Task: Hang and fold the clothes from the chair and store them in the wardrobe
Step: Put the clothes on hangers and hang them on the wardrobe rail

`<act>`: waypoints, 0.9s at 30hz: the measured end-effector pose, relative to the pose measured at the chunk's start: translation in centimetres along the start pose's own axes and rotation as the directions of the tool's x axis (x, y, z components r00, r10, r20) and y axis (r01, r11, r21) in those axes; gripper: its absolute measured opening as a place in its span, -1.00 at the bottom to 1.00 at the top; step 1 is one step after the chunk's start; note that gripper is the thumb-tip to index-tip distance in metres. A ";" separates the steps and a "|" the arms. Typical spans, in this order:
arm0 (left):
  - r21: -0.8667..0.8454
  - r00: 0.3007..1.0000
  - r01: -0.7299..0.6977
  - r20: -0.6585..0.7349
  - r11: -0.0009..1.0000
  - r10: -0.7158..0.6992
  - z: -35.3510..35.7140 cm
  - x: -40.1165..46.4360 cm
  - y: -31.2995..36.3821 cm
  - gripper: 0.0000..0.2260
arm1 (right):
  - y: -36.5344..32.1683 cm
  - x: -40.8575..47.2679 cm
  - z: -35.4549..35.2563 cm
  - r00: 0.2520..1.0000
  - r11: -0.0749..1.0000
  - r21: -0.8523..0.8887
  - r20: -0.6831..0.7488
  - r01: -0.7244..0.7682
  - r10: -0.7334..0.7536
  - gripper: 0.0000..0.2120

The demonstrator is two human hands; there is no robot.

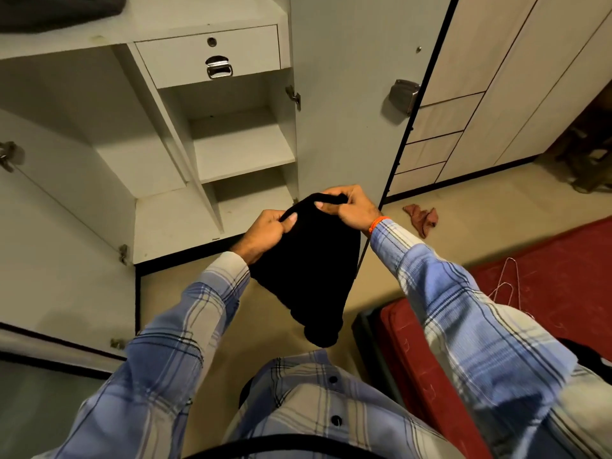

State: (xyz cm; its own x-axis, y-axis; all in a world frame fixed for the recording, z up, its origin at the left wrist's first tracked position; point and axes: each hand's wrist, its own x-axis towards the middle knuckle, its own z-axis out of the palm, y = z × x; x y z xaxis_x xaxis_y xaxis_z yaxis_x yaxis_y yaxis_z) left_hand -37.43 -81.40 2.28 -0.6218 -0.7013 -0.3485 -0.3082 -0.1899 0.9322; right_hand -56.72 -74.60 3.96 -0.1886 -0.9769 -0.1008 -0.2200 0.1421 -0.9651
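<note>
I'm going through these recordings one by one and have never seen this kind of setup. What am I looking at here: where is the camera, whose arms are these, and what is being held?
There is no machine here. One wide-angle camera sits on a person's head and looks down, so the checked sleeves are their own arms. The left hand and right hand each grip the top edge of a black garment, which hangs in the air between them. Ahead stands an open wardrobe with pale shelves and a drawer; something dark lies on its top shelf. To the right is a red mattress with wire hangers lying on it. A small reddish cloth lies on the floor.
</note>
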 end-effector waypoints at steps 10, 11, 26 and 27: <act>0.227 0.992 0.102 -0.101 0.969 -0.081 0.9 2.4 -1.5 -0.68 | 3.1 -0.2 1.8 0.984 0.984 -0.131 -0.149 -0.119 0.099 -0.86; 0.197 0.991 0.103 -0.109 0.975 -0.082 1.0 2.5 -1.8 -0.67 | 3.7 -0.3 1.9 0.978 0.981 -0.139 -0.176 -0.138 0.113 -0.84; 0.065 0.981 0.182 -0.081 0.981 -0.177 12.7 7.2 -4.0 -0.92 | 14.6 -10.6 -4.0 0.737 0.916 0.206 -0.545 -0.344 0.399 -0.76; 0.078 0.980 0.191 -0.079 0.979 -0.185 14.2 7.8 -4.2 -0.92 | 15.6 -11.4 -5.0 0.717 0.909 0.233 -0.560 -0.344 0.415 -0.77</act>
State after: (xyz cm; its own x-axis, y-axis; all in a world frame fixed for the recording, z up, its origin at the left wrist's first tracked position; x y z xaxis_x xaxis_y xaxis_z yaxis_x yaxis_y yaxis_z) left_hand -51.23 -76.32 -5.72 -0.4953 -0.7062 -0.5059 -0.4764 -0.2662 0.8380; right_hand -62.82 -60.45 -8.76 -0.7629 -0.5514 -0.3375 0.0882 0.4284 -0.8993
